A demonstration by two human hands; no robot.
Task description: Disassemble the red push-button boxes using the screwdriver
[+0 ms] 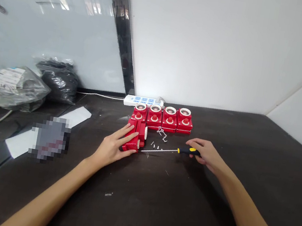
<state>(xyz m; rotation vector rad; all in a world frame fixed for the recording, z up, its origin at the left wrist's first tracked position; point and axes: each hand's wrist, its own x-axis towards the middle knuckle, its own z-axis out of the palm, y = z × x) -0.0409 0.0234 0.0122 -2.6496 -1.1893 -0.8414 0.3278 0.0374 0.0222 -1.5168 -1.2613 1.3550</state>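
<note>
Right hand (205, 152): fingers wrapped around the black-and-yellow handle of a screwdriver (188, 151), its shaft lying nearly level and pointing left. Left hand (112, 143): fingers spread over a red unit (132, 144), thumb at its near edge, clamping it on its side; probably to brace it against the tool. That tilt turns its white ring and knob toward the right hand. Blade tip meets the unit's near lower corner; seating in a screw head cannot be told.

Just right of the unit, loose screws (154, 146) lie near the shaft, likely kept within easy reach. Pale wire (161, 132) curls behind them. Beyond, four matching red units (165, 124) stand side by side, perhaps parked out of the working space; housings closed, insides hidden.

Power strip (130, 101) behind. Far left on the worktop (208, 223): dark plastic bag (59, 74), contents black; clear plastic bag (33, 89), labelled, contents unclear.
</note>
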